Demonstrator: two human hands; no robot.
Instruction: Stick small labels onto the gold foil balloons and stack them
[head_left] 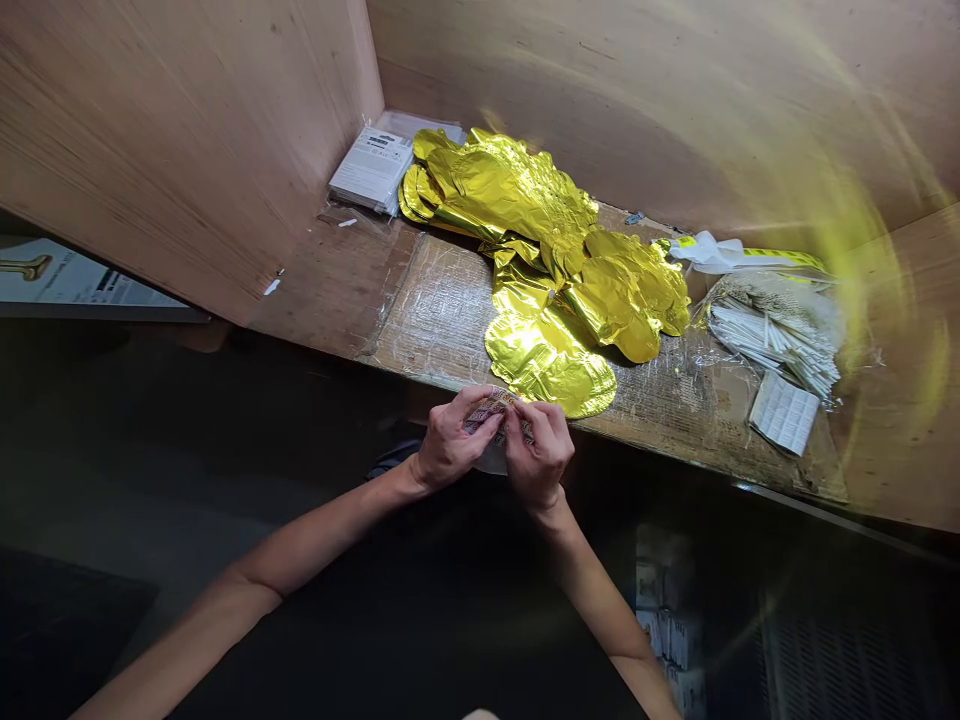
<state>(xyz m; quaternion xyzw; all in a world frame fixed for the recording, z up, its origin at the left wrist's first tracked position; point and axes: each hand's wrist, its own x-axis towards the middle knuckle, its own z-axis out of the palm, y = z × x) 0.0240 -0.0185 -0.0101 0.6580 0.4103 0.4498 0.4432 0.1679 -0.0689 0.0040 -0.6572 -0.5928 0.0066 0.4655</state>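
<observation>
Both hands meet at the front edge of the bench, in the middle of the view. Between their pinched fingers is a small sheet of printed stickers (491, 404), partly covered by the fingers. My left hand (448, 442) grips its left side, with thumb and fingers closed. My right hand (538, 452) pinches it from the right. Just beyond the fingertips lies a flat gold foil balloon (551, 362), its near edge at the bench edge. More gold foil balloons (517, 190) are heaped behind it, crumpled and overlapping.
Wooden panels enclose the bench (442, 300). White printed packets (373, 165) are stacked at the back left. On the right are a bundle of white straws (780, 330) in clear plastic, a folded white sheet (784, 412) and white ribbon (712, 252). Boxes (671, 640) stand below, lower right.
</observation>
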